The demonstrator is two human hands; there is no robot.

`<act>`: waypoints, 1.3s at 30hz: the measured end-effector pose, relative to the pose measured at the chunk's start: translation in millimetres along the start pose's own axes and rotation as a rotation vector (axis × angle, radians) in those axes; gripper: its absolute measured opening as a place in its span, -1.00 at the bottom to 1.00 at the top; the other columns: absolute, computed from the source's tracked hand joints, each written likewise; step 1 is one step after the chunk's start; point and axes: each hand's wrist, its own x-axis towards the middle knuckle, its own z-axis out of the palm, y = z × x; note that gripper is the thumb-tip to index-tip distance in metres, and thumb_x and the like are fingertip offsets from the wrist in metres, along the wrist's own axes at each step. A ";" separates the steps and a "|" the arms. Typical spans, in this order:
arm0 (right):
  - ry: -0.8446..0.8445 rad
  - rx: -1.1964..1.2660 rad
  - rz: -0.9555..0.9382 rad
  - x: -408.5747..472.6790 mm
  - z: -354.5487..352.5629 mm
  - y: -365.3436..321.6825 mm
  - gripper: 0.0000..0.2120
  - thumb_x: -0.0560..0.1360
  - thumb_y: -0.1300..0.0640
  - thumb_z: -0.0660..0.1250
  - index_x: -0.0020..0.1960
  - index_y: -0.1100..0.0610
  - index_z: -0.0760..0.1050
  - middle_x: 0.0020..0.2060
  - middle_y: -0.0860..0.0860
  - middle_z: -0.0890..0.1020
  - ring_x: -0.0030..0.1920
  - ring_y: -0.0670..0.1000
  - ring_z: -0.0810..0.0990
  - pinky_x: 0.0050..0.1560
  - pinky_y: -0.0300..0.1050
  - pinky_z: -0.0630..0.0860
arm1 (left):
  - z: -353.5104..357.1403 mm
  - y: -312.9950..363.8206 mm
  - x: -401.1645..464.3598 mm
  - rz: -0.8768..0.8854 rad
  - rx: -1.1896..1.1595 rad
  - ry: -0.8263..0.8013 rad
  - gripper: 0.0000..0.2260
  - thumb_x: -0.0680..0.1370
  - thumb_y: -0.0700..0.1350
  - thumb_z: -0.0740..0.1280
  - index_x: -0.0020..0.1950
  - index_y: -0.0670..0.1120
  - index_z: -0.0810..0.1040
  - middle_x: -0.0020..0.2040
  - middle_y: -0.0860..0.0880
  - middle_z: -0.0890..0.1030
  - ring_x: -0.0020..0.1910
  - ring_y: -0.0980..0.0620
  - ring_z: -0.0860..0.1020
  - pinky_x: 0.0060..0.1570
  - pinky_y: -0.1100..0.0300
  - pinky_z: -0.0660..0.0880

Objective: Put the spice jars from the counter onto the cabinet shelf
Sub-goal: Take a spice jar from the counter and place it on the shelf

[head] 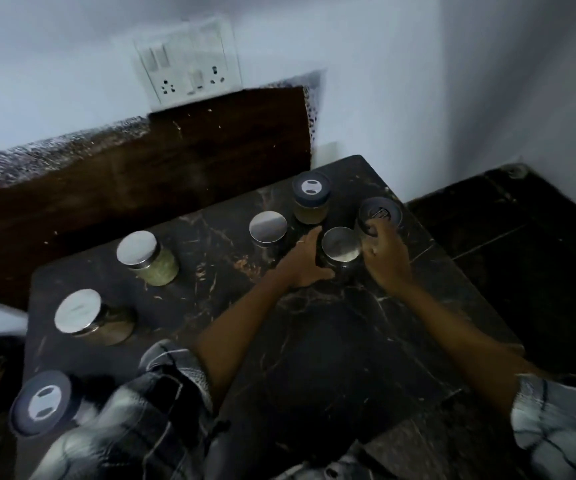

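Several spice jars stand on the dark marble counter (314, 341). My left hand (303, 259) cups a steel-lidded jar (341, 250) at the far right, fingers along its left side and thumb curled under its near side. My right hand (388, 258) reaches just right of it, its fingers curled on the rim of a dark-lidded jar (380, 211). Further jars: a dark-lidded one with yellowish contents (311, 202), a steel-lidded one (267, 229), one with green contents (156, 263), another steel-lidded one (85, 315), and a dark-lidded one (40, 403) at the near left corner. No cabinet shelf is in view.
A dark wooden board (175, 168) leans against the white wall behind the counter, below a switch-and-socket plate (186, 69). Dark floor (521, 237) lies past the counter's right edge. My checked sleeves show at the bottom.
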 end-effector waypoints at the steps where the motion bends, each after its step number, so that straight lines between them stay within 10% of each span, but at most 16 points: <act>1: -0.076 0.046 0.079 -1.6 6.3 9.6 -0.59 0.44 0.31 0.23 0.27 0.11 0.36 0.16 0.16 0.55 0.14 0.22 0.52 0.12 0.09 0.46 | 6.8 -1.0 5.3 -0.019 -0.035 -0.002 -0.11 0.42 -0.16 0.48 0.55 -0.15 -0.05 0.53 -0.18 0.15 0.49 -0.14 0.17 0.41 0.08 0.20; 12: -0.313 0.073 0.164 2.0 36.1 35.8 -0.41 0.38 0.09 0.31 0.38 0.04 0.22 0.21 0.18 0.55 0.22 0.25 0.51 0.17 0.23 0.47 | 27.9 -7.3 26.5 -0.034 -0.145 0.159 -0.24 0.37 -0.12 0.53 0.47 -0.08 0.21 0.36 -0.13 0.42 0.33 -0.10 0.41 0.29 -0.07 0.40; 18: -0.085 0.131 0.016 15.0 20.2 -3.6 -0.73 0.48 0.23 0.25 0.18 0.15 0.44 0.06 0.14 0.61 0.10 0.14 0.57 0.11 0.06 0.52 | 0.3 -1.2 17.3 0.071 -0.130 0.318 -0.35 0.39 0.06 0.48 0.39 -0.01 0.29 0.31 -0.06 0.49 0.21 -0.01 0.51 0.15 0.15 0.45; 28: 0.118 0.313 -0.202 28.3 -12.9 -134.1 -0.70 0.54 0.19 0.18 0.25 0.21 0.47 0.13 0.13 0.60 0.17 0.12 0.54 0.22 0.18 0.46 | -105.6 42.1 -49.1 0.243 -0.307 0.680 -0.49 0.40 0.17 0.45 0.28 0.16 0.33 0.03 0.36 0.46 -0.02 0.58 0.42 -0.14 0.62 0.40; 39: 0.091 0.816 -0.585 1.3 -57.5 -319.3 -0.61 0.56 0.19 0.20 0.38 0.03 0.35 0.01 -0.04 0.44 0.02 -0.24 0.50 0.03 -0.33 0.48 | -239.6 113.0 -176.4 0.408 -0.528 0.988 -0.59 0.41 0.25 0.27 0.13 0.04 0.51 0.08 0.07 0.61 0.07 0.06 0.58 0.01 0.11 0.57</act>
